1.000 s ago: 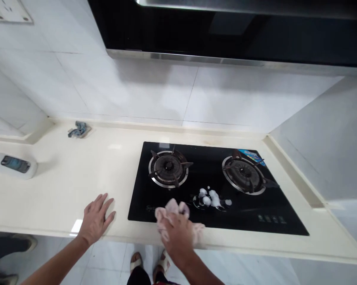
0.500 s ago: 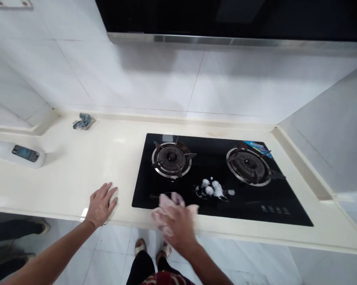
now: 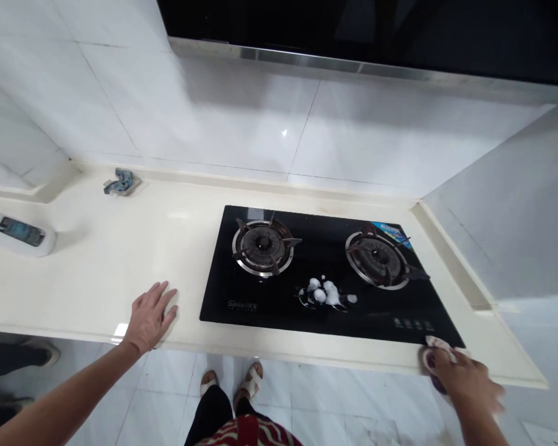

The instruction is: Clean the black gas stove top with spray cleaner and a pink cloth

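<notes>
My right hand is closed on a pale pink cloth at the counter's front edge, by the near right corner of the black glass gas hob. Part of the cloth is hidden under my fingers, and the hand is blurred. Resting flat on the cream countertop, left of the hob, is my left hand, fingers spread and holding nothing. White foam sits in blobs on the glass between the left burner and the right burner, toward the front.
A white bottle with a dark label lies on the counter at far left. A crumpled blue-grey cloth lies near the back wall. The black range hood hangs above. Another person's feet show on the floor at lower left.
My right hand has swept the pink cloth rightward along the counter's front edge, from the hob's front left to its right corner. My left hand stays put; the view has shifted slightly.
</notes>
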Demonstrator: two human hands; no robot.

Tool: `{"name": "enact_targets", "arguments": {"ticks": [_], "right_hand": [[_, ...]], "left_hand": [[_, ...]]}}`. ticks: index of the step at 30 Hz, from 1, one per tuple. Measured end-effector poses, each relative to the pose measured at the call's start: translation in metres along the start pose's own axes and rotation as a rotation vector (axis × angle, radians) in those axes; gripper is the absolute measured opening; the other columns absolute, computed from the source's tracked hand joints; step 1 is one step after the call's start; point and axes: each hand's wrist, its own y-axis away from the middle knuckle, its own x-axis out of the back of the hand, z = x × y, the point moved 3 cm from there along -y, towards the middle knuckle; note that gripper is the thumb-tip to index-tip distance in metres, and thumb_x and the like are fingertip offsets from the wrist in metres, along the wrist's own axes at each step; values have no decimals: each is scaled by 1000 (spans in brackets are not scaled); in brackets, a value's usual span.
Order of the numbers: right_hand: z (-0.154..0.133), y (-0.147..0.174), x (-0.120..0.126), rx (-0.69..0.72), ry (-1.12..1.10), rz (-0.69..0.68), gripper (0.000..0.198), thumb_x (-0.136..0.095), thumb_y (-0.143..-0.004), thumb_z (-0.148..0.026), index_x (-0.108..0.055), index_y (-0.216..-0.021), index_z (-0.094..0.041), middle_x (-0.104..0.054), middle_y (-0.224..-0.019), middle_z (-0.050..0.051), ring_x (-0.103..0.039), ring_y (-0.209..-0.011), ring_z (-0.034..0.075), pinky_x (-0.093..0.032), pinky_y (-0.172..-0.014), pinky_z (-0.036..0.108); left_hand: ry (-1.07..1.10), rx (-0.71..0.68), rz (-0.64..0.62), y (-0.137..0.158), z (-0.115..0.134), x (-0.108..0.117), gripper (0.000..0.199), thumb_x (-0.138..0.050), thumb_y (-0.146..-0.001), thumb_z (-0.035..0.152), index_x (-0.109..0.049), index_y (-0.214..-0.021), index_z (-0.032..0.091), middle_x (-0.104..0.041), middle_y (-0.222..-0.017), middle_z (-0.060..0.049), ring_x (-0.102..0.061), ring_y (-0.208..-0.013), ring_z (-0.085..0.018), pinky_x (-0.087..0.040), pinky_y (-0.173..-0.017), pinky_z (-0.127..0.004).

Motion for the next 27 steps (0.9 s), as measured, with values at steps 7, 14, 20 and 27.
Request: {"name": "enact_targets", "arguments": {"ticks": [7, 14, 20, 27], "right_hand": [[-138, 173, -2, 520, 23, -8, 41, -41, -89, -52, -71, -104, -28, -62, -122, 14, -51, -111, 43, -44, -81, 61], [-295, 337, 7, 1108, -206, -134, 23, -69, -78, -32, -68, -101, -28, -64, -108, 11, -50, -104, 37, -40, -86, 57], [-335, 361, 16, 1141, -719, -489, 24, -59, -89, -48, -70, -101, -29, -64, -108, 6, -54, -102, 29, -41, -93, 50], [-368, 325, 22, 638, -1282, -956, 65, -42, -90, -76, -59, -130, -27, -61, -134, 7, -55, -126, 26, -44, -107, 40]], "left_hand": [[-23, -4, 12, 1, 3, -3, 45, -38, -97, 42, -61, -128, 19, -53, -148, -15, -43, -141, -33, -31, -110, -51], [-25, -3, 13, 2, 0, -4, 42, -43, -96, 41, -62, -128, 21, -53, -148, -14, -44, -140, -32, -32, -109, -49], [-39, -16, 20, 7, 1, -1, 40, -45, -97, 39, -61, -130, 22, -53, -149, -13, -44, -141, -32, -34, -108, -48], [43, 26, 33, 12, 3, -3, 39, -48, -97, 35, -61, -131, 23, -52, -149, -13, -42, -142, -32, -33, -111, -51]]}}
